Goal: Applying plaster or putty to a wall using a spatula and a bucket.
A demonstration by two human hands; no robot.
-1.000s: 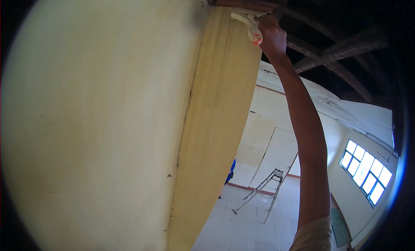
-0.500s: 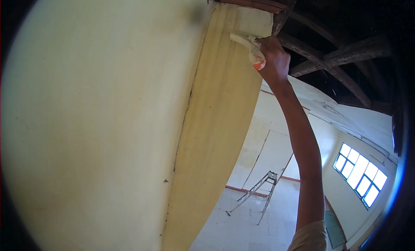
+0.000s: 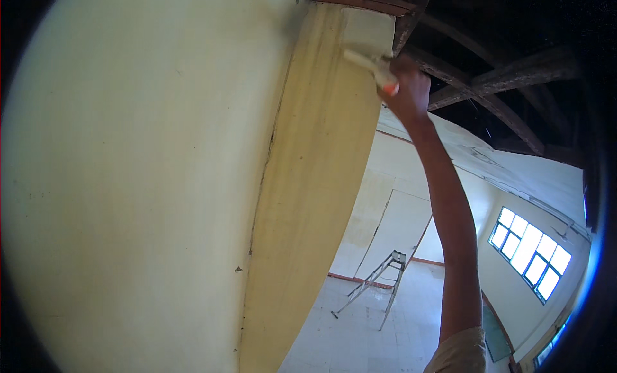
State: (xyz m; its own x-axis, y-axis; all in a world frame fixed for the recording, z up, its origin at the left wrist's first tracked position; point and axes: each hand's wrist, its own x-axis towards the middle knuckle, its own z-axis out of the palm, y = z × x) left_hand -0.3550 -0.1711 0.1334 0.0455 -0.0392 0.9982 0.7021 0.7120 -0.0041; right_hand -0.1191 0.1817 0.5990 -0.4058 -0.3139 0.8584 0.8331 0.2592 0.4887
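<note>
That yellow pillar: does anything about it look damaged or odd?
Yes. A dark, ragged crack-like line runs where the yellow pillar meets the pale wall, with a small dark blemish on the wall nearby. Near the pillar's top right, a patch is paler than the streaky yellow beside it, so the finish looks uneven.

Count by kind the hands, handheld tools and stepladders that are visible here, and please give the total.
Hands: 1 (right hand)
Handheld tool: 1, in that hand
Stepladder: 1
Total: 3

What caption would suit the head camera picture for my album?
Right hand gripping a pale tool near the top of a yellowish pillar, stepladder beyond.
</note>
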